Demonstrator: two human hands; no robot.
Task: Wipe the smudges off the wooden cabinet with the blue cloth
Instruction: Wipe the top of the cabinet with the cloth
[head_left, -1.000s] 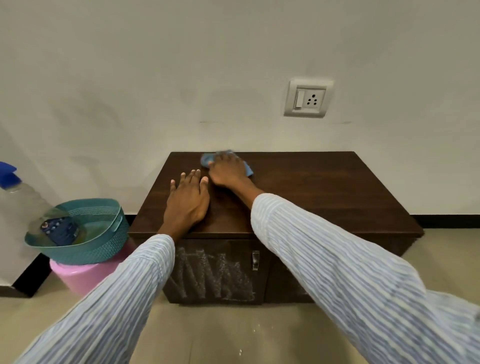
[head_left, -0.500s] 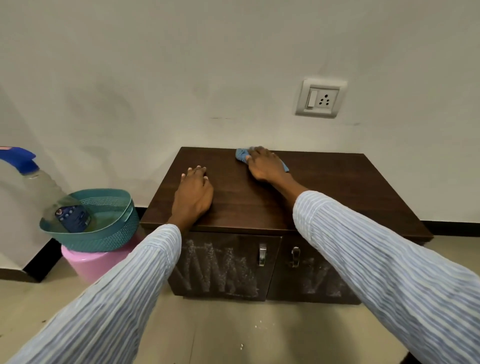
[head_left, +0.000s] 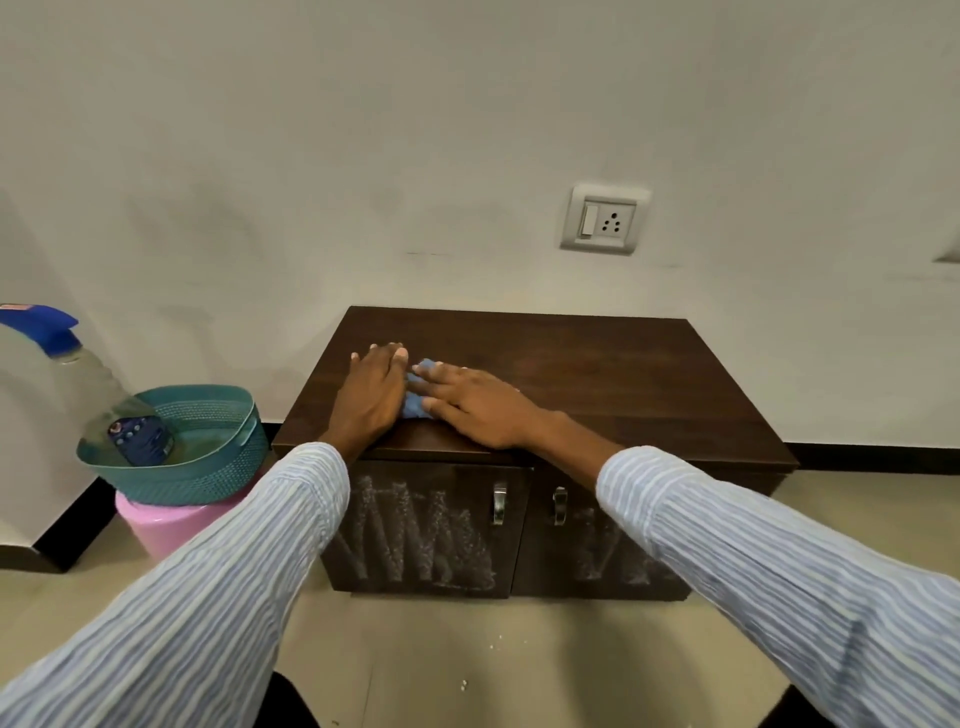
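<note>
We see only a scrap of the blue cloth (head_left: 415, 388); the right hand (head_left: 480, 405) covers the rest. The spray bottle (head_left: 78, 374) runs off the left edge, its label too small to read, and both sleeves leave the bottom edge.

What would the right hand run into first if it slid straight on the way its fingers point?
The right hand, flat on the blue cloth, points left across the cabinet top; it would likely meet the left hand first.
</note>
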